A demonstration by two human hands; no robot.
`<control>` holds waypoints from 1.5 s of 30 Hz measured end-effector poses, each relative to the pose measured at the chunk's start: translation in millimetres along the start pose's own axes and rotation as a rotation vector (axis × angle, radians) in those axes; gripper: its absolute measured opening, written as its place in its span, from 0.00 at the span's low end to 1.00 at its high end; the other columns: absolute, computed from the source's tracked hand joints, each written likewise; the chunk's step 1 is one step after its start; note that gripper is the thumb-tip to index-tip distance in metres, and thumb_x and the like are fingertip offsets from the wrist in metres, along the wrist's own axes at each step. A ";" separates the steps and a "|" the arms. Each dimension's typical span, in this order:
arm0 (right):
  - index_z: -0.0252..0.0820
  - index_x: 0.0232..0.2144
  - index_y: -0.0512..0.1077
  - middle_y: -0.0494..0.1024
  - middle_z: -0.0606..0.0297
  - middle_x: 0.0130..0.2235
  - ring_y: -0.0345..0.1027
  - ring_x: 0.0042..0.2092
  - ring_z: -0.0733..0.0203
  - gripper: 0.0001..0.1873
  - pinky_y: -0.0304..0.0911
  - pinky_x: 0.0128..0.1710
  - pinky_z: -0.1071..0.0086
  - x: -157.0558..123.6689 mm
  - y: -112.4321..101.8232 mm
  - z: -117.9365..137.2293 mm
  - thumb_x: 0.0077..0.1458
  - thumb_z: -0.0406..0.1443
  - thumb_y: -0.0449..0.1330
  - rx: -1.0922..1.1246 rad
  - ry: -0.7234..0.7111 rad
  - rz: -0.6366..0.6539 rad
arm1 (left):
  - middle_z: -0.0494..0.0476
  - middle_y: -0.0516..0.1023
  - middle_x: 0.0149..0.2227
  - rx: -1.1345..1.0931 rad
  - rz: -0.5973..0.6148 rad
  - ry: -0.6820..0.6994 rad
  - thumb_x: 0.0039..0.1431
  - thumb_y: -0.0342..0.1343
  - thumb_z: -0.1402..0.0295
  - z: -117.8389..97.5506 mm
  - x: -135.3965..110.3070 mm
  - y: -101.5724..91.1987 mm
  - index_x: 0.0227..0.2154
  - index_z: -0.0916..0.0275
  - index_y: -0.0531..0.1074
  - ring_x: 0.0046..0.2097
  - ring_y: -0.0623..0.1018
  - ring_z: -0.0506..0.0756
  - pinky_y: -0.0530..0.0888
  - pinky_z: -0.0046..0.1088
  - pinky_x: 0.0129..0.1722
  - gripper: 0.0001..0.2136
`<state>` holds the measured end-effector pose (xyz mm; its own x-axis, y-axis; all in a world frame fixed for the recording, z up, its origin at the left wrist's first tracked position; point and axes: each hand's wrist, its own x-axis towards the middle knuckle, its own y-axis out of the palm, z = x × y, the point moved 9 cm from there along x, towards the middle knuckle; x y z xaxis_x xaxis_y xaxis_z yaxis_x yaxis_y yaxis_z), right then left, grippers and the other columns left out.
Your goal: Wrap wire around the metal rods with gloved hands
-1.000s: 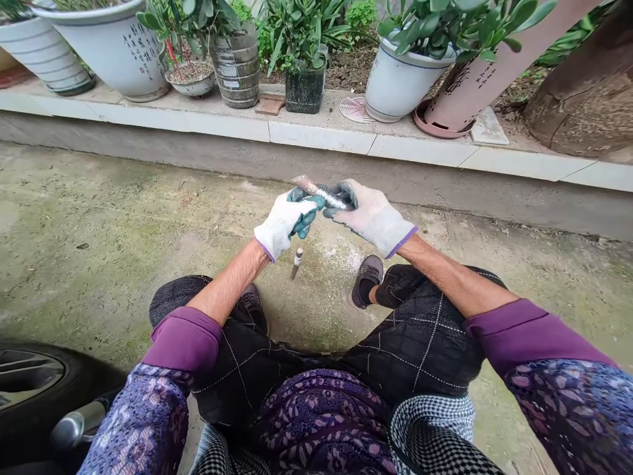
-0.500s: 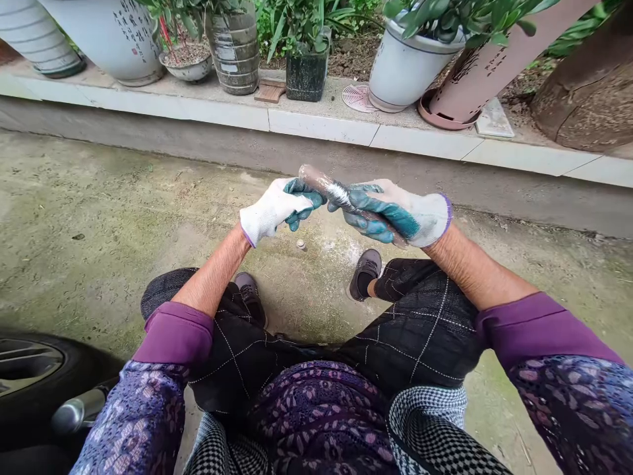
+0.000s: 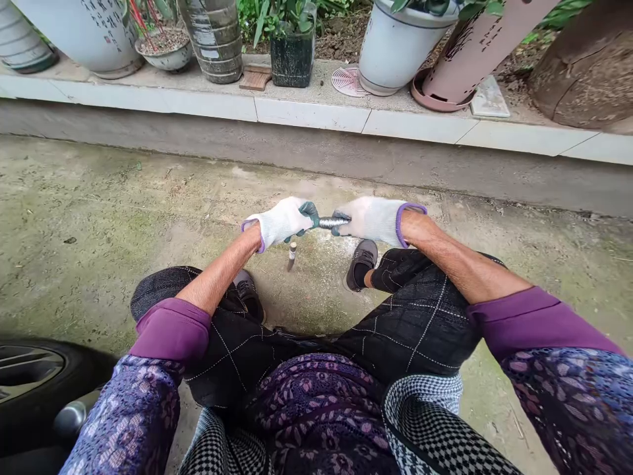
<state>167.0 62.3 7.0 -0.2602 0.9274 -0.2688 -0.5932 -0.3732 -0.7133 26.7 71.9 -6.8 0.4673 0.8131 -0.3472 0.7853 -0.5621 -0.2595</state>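
Observation:
My left hand, in a white glove with a green coated palm, has its fingers closed on the left part of a brown rod wound with silvery wire. My right hand, gloved alike, closes on the right part. Between the hands shows only the silvery wound middle of the rod, lying nearly level; the gloves hide the rest. Below my left hand is a short brown stick with a pale top and a whitish band. I cannot tell whether it stands on the ground or hangs.
A low tiled ledge runs across the back, with potted plants, a white pot and a pink pot on it. A wheel is at the lower left. My shoes rest on mossy concrete.
The rod has turned from slanted to nearly level and come down slightly. My right hand now covers its right part from above. More of the short stick shows below my left hand.

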 end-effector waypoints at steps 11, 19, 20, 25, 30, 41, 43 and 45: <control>0.44 0.39 0.75 0.76 0.60 0.31 0.69 0.34 0.55 0.12 0.58 0.32 0.65 -4.3 -28.0 19.0 0.57 0.44 0.62 -0.377 -0.065 -0.172 | 0.42 0.62 0.15 -0.407 -0.024 0.002 0.57 0.59 0.75 -2.2 4.9 -3.6 0.30 0.64 0.71 0.15 0.57 0.42 0.55 0.19 0.15 0.03; 0.41 0.38 0.73 0.68 0.69 0.24 0.56 0.21 0.69 0.15 0.53 0.15 0.73 -14.2 -23.6 29.4 0.56 0.45 0.65 0.378 0.008 -0.034 | 0.39 0.59 0.16 -0.579 -0.009 0.060 0.57 0.57 0.73 -14.7 -4.8 -6.0 0.36 0.63 0.70 0.14 0.53 0.42 0.54 0.20 0.15 0.05; 0.40 0.39 0.73 0.66 0.70 0.23 0.54 0.20 0.70 0.16 0.52 0.14 0.73 -17.4 -17.3 30.2 0.56 0.46 0.66 0.505 0.023 0.042 | 0.39 0.60 0.17 -0.570 -0.003 0.080 0.56 0.59 0.72 -19.5 -8.9 -7.4 0.38 0.63 0.71 0.14 0.53 0.42 0.54 0.21 0.15 0.08; 0.41 0.43 0.72 0.64 0.73 0.22 0.49 0.18 0.71 0.24 0.48 0.12 0.74 -24.3 7.8 43.4 0.58 0.54 0.61 0.784 -0.044 0.303 | 0.40 0.63 0.18 -0.557 0.067 0.193 0.53 0.63 0.70 -39.3 -22.1 -10.8 0.42 0.64 0.73 0.14 0.53 0.41 0.55 0.22 0.16 0.13; 0.41 0.44 0.71 0.73 0.65 0.31 0.63 0.27 0.65 0.21 0.62 0.24 0.70 -3.0 -11.4 37.5 0.54 0.48 0.65 0.358 -0.084 -0.121 | 0.40 0.59 0.14 -0.542 -0.117 0.143 0.58 0.59 0.71 -27.5 -7.1 -22.0 0.33 0.62 0.69 0.14 0.54 0.43 0.57 0.22 0.16 0.04; 0.41 0.43 0.70 0.66 0.70 0.25 0.52 0.20 0.72 0.18 0.51 0.14 0.75 -18.1 -9.7 41.3 0.56 0.46 0.65 0.645 -0.003 -0.019 | 0.40 0.62 0.18 -0.545 -0.022 0.132 0.55 0.63 0.70 -33.7 -13.2 -22.3 0.32 0.62 0.65 0.16 0.59 0.42 0.63 0.19 0.17 0.10; 0.39 0.41 0.71 0.65 0.71 0.24 0.52 0.19 0.73 0.19 0.50 0.12 0.76 -22.8 -8.5 45.2 0.54 0.45 0.67 0.764 0.007 0.047 | 0.41 0.64 0.19 -0.509 -0.015 0.145 0.53 0.63 0.72 -34.6 -15.7 -25.1 0.32 0.62 0.66 0.17 0.61 0.41 0.64 0.19 0.19 0.10; 0.37 0.41 0.72 0.65 0.72 0.25 0.52 0.18 0.74 0.20 0.48 0.11 0.77 -26.3 -8.9 47.6 0.53 0.45 0.68 0.833 0.000 0.093 | 0.42 0.66 0.19 -0.475 -0.022 0.156 0.52 0.63 0.73 -34.6 -16.4 -27.2 0.33 0.63 0.68 0.17 0.63 0.42 0.65 0.18 0.19 0.09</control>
<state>142.9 39.9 51.2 -0.3361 0.8917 -0.3032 -0.9381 -0.3456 0.0235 11.7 79.1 37.1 0.4756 0.8571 -0.1982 0.8767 -0.4433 0.1867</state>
